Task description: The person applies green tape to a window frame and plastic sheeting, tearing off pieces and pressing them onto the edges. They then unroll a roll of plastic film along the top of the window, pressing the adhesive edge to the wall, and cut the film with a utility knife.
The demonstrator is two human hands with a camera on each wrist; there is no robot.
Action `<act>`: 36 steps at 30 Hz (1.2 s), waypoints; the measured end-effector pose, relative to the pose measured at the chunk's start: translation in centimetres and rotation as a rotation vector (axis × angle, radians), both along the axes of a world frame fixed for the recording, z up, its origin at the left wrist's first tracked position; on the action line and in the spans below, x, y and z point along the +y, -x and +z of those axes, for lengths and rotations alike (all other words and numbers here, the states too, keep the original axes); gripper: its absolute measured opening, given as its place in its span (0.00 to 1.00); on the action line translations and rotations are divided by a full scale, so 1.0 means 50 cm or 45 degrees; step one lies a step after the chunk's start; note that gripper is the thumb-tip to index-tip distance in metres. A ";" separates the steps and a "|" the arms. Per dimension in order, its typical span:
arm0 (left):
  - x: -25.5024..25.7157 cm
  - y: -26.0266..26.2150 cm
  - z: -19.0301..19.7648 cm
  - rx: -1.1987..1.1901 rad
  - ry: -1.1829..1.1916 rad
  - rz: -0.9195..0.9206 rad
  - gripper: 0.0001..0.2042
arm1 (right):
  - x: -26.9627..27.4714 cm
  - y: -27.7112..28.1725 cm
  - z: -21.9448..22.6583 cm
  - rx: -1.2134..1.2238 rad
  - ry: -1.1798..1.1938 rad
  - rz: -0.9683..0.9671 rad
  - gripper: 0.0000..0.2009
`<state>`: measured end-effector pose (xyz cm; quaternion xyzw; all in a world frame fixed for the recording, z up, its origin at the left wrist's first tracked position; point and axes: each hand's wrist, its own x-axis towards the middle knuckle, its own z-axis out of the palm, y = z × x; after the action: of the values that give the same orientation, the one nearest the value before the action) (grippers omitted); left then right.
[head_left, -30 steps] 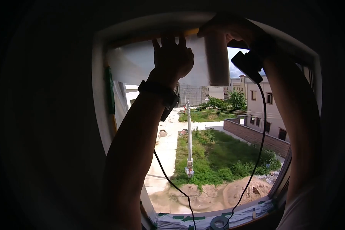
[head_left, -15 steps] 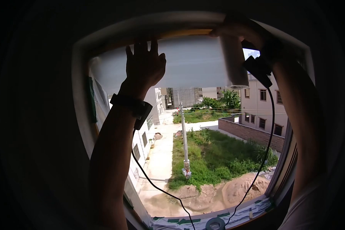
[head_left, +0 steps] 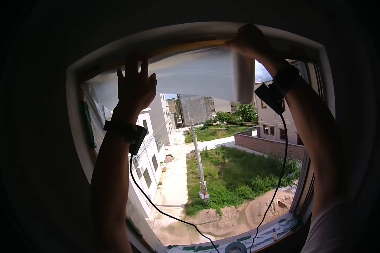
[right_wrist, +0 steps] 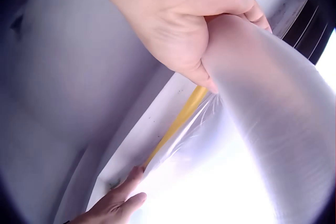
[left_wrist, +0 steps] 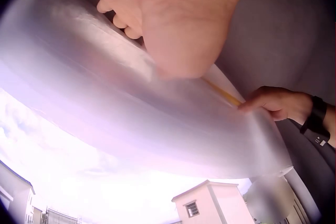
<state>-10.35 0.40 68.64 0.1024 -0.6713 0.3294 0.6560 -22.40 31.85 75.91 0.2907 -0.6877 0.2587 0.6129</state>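
A sheet of translucent plastic film [head_left: 190,76] hangs across the top of a window, with yellow tape [right_wrist: 181,116] along its upper edge. My left hand [head_left: 136,90] reaches up on the left, fingers extended against that taped edge. To the right, my right hand [head_left: 251,42] grips the top of the film roll [head_left: 243,80], which hangs upright with the sheet running left from it. In the right wrist view the thumb and fingers wrap the roll [right_wrist: 273,108], and the film creases beside the thumb. The left fingertips are partly hidden in shadow in the head view.
The window frame [head_left: 74,114] surrounds the opening. Green tape [head_left: 88,124] holds plastic at the left side. A roll of tape [head_left: 235,248] sits on the covered sill [head_left: 257,240]. Black cables [head_left: 283,160] hang from both wrist cameras. Outside are buildings, grass and a pole.
The right hand has moved right along the top edge with the roll, lengthening the unrolled film. The left hand has slid left along the taped edge. The head view has shifted.
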 end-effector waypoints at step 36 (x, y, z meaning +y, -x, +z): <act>0.013 -0.008 0.000 -0.080 -0.086 0.077 0.33 | 0.057 0.055 0.023 -0.093 0.044 0.062 0.25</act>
<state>-9.97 1.05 68.66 0.1344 -0.6989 0.3293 0.6206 -25.14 34.68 77.05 0.2872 -0.6978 0.2959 0.5857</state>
